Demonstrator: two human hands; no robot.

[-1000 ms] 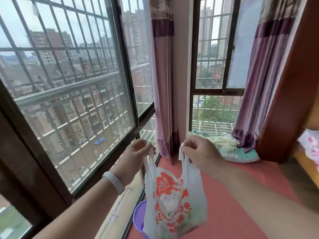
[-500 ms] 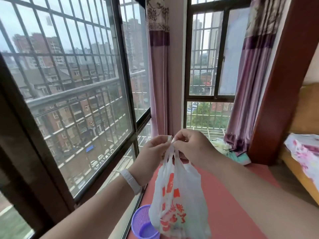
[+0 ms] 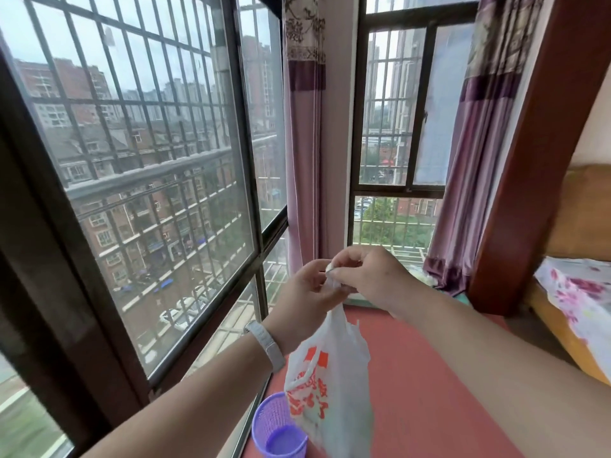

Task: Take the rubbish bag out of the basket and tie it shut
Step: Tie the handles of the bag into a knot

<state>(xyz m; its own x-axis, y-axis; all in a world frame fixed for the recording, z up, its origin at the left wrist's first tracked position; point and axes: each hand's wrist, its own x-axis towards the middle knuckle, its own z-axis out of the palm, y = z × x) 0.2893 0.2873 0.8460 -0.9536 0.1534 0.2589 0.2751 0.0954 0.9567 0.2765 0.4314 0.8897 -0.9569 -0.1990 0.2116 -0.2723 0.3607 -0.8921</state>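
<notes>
A white plastic rubbish bag (image 3: 330, 385) with red print hangs in the air over the red sill. Its two handles are gathered at the top between my hands. My left hand (image 3: 305, 292) pinches the handles from the left, a white band on its wrist. My right hand (image 3: 367, 276) grips them from the right, fingers curled over the twisted plastic. The hands touch each other at the bag's top. A small purple mesh basket (image 3: 274, 428) stands on the sill below the bag, with nothing visible inside it.
A barred window (image 3: 148, 180) runs close along the left. Purple curtains (image 3: 304, 143) hang in the corner and at the right. The red sill (image 3: 429, 375) stretches ahead. A bed with a floral cloth (image 3: 575, 292) lies at the right, beyond a wooden post (image 3: 535, 160).
My hands came together from apart, bringing the bag's two handles into one bunch. The bag rose higher and now hangs clear above the purple basket.
</notes>
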